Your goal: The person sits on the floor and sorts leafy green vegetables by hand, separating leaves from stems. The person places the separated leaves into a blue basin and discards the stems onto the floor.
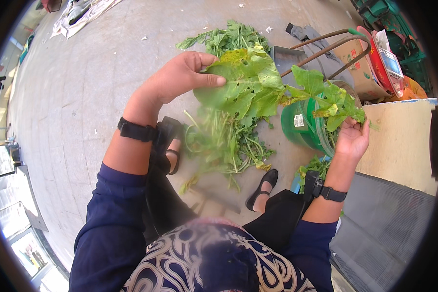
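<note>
My left hand (189, 76) pinches the edge of a large green leaf (244, 84) with yellow patches and small holes, between thumb and fingers. At the right, my right hand (352, 137) holds the stem end of smaller leaves (332, 104), some yellowed, in front of the mouth of a tilted green plastic bucket (301, 122). Whether both hands hold one connected sprig I cannot tell. A heap of leafy green stalks (237, 146) lies on the floor below the big leaf, partly blurred, with more leafy greens (230, 38) beyond it.
A metal handle frame (321, 51) with a grey tray (286, 58) stands beyond the bucket. A cardboard box (357, 65) and a wooden board (399, 138) are at the right. More greens (315, 168) lie in a blue container near my right forearm. My shoes (264, 186) flank the heap.
</note>
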Demonstrator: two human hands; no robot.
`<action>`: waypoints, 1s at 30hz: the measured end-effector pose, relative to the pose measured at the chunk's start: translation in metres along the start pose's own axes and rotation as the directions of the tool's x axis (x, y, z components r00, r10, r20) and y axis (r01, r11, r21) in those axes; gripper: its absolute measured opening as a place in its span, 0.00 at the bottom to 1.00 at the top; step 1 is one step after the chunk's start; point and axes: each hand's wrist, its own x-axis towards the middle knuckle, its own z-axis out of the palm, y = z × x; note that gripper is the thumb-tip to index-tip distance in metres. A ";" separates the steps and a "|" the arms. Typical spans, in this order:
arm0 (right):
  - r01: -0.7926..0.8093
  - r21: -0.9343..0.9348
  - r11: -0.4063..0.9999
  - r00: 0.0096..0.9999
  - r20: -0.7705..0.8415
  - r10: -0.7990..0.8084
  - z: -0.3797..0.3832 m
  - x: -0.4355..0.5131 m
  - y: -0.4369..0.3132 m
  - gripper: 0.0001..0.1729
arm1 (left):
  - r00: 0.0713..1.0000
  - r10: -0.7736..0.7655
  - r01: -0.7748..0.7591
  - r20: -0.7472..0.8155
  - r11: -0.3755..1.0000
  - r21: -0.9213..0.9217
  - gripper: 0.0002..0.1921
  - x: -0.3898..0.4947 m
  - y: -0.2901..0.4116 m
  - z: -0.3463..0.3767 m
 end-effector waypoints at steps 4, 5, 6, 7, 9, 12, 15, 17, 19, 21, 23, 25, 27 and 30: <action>-0.012 0.002 1.000 0.999 -0.041 0.013 -0.005 0.003 0.001 0.11 | 0.987 0.098 -0.119 -0.127 0.978 -0.174 0.18 0.006 0.000 0.000; -0.025 0.002 1.000 0.999 -0.040 0.025 -0.006 0.002 0.002 0.11 | 0.981 0.139 -0.169 -0.133 0.955 -0.245 0.17 0.006 0.000 0.000; -0.024 -0.004 1.000 0.999 -0.049 0.024 -0.007 0.002 0.002 0.11 | 0.975 0.159 -0.200 -0.154 0.931 -0.305 0.16 0.007 0.001 0.001; -0.055 0.011 0.998 0.998 -0.020 0.055 -0.007 0.001 0.003 0.12 | 0.968 0.185 -0.237 -0.172 0.901 -0.363 0.15 0.008 0.001 0.002; -0.070 0.021 0.997 0.997 -0.012 0.071 -0.008 -0.002 0.003 0.13 | 0.956 0.194 -0.270 -0.221 0.874 -0.404 0.15 0.009 0.002 0.003; -0.153 0.024 0.988 0.988 -0.024 0.154 -0.006 -0.004 0.004 0.14 | 0.939 0.218 -0.321 -0.265 0.835 -0.448 0.15 0.010 0.003 0.003; -0.135 -0.012 0.991 0.987 -0.086 0.134 -0.003 -0.004 0.005 0.15 | 0.924 0.248 -0.366 -0.292 0.796 -0.482 0.15 0.010 0.004 0.002; -0.126 -0.039 0.991 0.990 -0.067 0.123 -0.003 -0.004 0.006 0.15 | 0.909 0.261 -0.399 -0.324 0.772 -0.496 0.14 0.009 0.005 0.001; -0.124 -0.045 0.991 0.991 -0.046 0.122 -0.005 -0.003 0.007 0.15 | 0.890 0.258 -0.430 -0.377 0.753 -0.499 0.14 0.007 0.006 0.001; -0.126 -0.036 0.991 0.992 -0.029 0.125 -0.008 -0.001 0.008 0.15 | 0.876 0.266 -0.455 -0.403 0.735 -0.503 0.13 0.007 0.007 0.001; -0.147 -0.024 0.989 0.988 -0.045 0.146 -0.012 0.001 0.008 0.14 | 0.870 0.258 -0.465 -0.420 0.711 -0.528 0.13 0.008 0.008 0.001; -0.164 -0.012 0.986 0.985 -0.052 0.163 -0.016 0.004 0.007 0.13 | 0.874 0.240 -0.462 -0.422 0.680 -0.569 0.11 0.008 0.008 0.001; -0.177 0.002 0.984 0.983 -0.055 0.177 -0.020 0.007 0.006 0.13 | 0.872 0.238 -0.467 -0.427 0.661 -0.587 0.10 0.009 0.008 0.000; -0.192 0.023 0.981 0.979 -0.059 0.193 -0.026 0.010 0.004 0.12 | 0.866 0.233 -0.476 -0.443 0.656 -0.585 0.09 0.009 0.006 -0.001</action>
